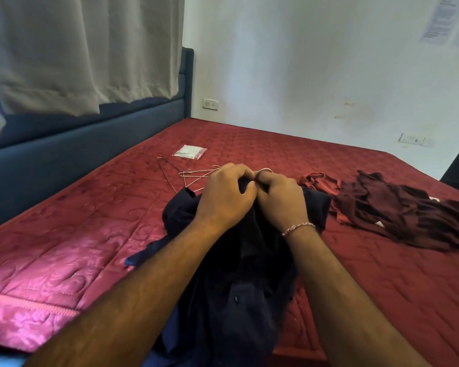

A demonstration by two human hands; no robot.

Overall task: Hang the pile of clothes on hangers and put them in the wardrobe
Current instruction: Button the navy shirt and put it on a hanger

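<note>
A dark navy shirt point(239, 282) lies spread on the red mattress point(90, 229) in front of me. My left hand point(224, 194) and my right hand point(281, 198) meet at its far end, both with fingers curled into the dark cloth at the collar. A thin metal hook point(265, 170) pokes out just above my right fingers. Several wire hangers point(186, 176) lie on the mattress just beyond my left hand. A heap of maroon clothes point(387, 205) sits to the right of the shirt.
A small clear packet point(190, 152) lies past the hangers. A blue padded headboard point(85, 139) runs along the left under a beige curtain point(77, 49). The white wall point(316, 75) borders the bed's far side.
</note>
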